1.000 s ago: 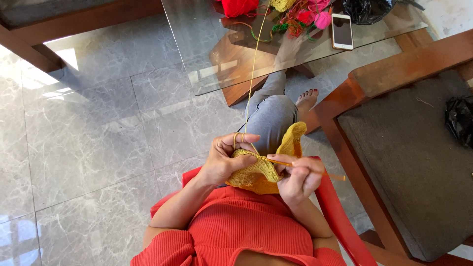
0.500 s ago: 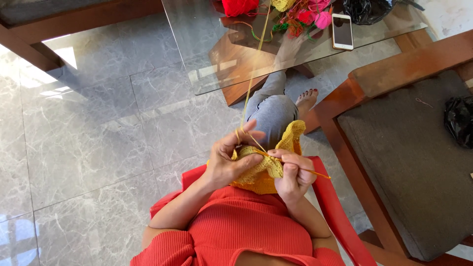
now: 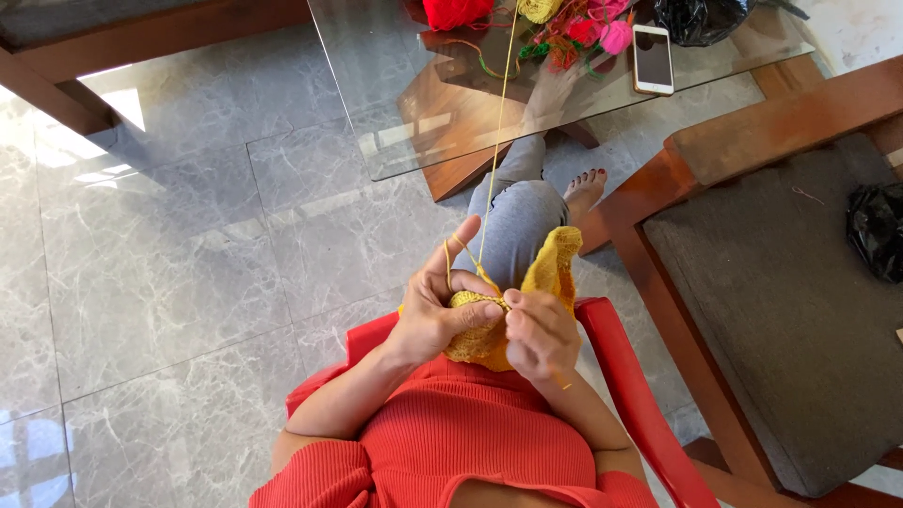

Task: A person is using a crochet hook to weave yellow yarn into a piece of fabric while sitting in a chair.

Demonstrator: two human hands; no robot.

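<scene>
My left hand (image 3: 437,306) grips a yellow crocheted piece (image 3: 550,273) in front of my chest, its index finger raised with the yellow yarn strand (image 3: 499,132) looped over it. My right hand (image 3: 541,334) is closed around a thin crochet hook, its tip at the fabric's edge beside my left thumb. The strand runs up to a yellow yarn ball (image 3: 539,9) on the glass table (image 3: 395,103). I sit on a red plastic chair (image 3: 630,395), one knee in grey jeans raised behind the work.
On the glass table lie a red yarn ball (image 3: 456,11), pink and mixed yarn pieces (image 3: 593,28), a white phone (image 3: 653,58) and a black bag (image 3: 701,17). A wooden chair with a grey cushion (image 3: 790,301) stands at the right. Grey marble tiles (image 3: 169,263) cover the floor.
My hands have drawn closer together; the right hand pulled the hook inward toward the fabric, and my left index finger lifted higher with the yarn.
</scene>
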